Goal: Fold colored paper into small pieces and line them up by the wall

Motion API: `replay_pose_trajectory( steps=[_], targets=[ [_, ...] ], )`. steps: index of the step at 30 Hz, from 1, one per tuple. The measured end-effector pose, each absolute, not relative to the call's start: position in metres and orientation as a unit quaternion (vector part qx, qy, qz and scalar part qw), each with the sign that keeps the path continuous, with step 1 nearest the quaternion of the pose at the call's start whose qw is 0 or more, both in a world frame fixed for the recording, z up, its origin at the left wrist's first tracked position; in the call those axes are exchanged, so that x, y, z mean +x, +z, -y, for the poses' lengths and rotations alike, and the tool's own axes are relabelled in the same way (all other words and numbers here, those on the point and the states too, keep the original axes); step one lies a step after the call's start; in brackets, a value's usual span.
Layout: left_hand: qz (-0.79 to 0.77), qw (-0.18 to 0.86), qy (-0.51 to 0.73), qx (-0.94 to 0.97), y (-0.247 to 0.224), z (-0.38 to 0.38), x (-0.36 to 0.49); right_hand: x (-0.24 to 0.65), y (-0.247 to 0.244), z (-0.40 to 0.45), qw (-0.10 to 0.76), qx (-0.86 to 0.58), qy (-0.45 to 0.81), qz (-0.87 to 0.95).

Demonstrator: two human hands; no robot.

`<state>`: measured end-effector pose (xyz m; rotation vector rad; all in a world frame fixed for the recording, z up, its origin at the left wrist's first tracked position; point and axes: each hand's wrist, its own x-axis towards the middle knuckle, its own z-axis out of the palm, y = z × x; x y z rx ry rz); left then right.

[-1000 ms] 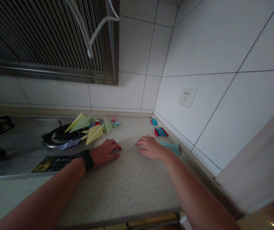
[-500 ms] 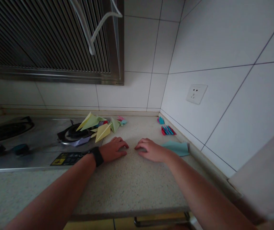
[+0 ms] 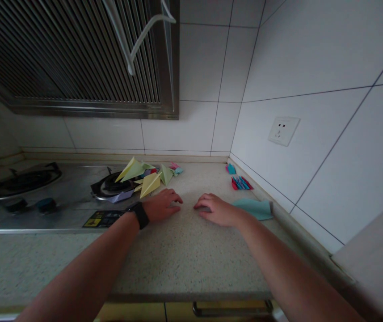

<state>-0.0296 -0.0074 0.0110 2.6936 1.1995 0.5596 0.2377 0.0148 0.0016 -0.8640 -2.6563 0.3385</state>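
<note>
My left hand (image 3: 163, 205), with a black watch (image 3: 140, 215) at the wrist, rests on the speckled countertop (image 3: 191, 259), fingers apart and holding nothing. Facing it across a small gap, my right hand (image 3: 217, 210) lies on the counter, also open with nothing in it. Just beyond my left hand are folded papers: a yellow one (image 3: 150, 184), a pale green one (image 3: 166, 175) and a larger yellow-green one (image 3: 131, 170). Beside my right wrist lies a light blue sheet (image 3: 254, 208), partly hidden by it. Behind that sit red and blue folded papers (image 3: 241, 183).
A gas stove (image 3: 73, 197) with two burners and knobs fills the left, under a range hood (image 3: 77, 58). A white hanger-like piece (image 3: 131, 58) hangs in front of the hood. A socket (image 3: 284, 130) is on the right tiled wall. Small blue paper (image 3: 231, 169) lies in the corner.
The view has shifted slightly, so everything appears a little further right. Both hands stay on the counter in nearly the same pose.
</note>
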Motion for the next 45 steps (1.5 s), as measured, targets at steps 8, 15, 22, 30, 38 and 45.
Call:
replay_pose_trajectory(
  steps=[8,15,22,30,38,45],
  targets=[
    [-0.596,-0.136,0.379,0.695,0.05,-0.005,-0.107,0.24,0.004,-0.014,0.152,-0.304,0.126,0.932],
    [-0.697,0.023,0.45,0.558,0.04,-0.007,-0.156,0.243,0.003,-0.017,0.14,-0.304,0.145,0.931],
    [-0.722,0.027,0.375,0.581,0.037,-0.009,-0.163,0.243,0.003,-0.017,0.138,-0.305,0.143,0.931],
    [-0.73,0.05,0.37,0.573,0.035,-0.014,-0.162,0.243,0.006,-0.013,0.127,-0.314,0.146,0.93],
    [-0.646,0.08,0.54,0.534,0.045,-0.005,-0.132,0.243,0.006,-0.017,0.128,-0.308,0.158,0.93],
    [-0.474,0.351,0.643,0.489,0.038,-0.003,-0.068,0.238,0.005,-0.017,0.206,-0.332,0.221,0.894]
  ],
)
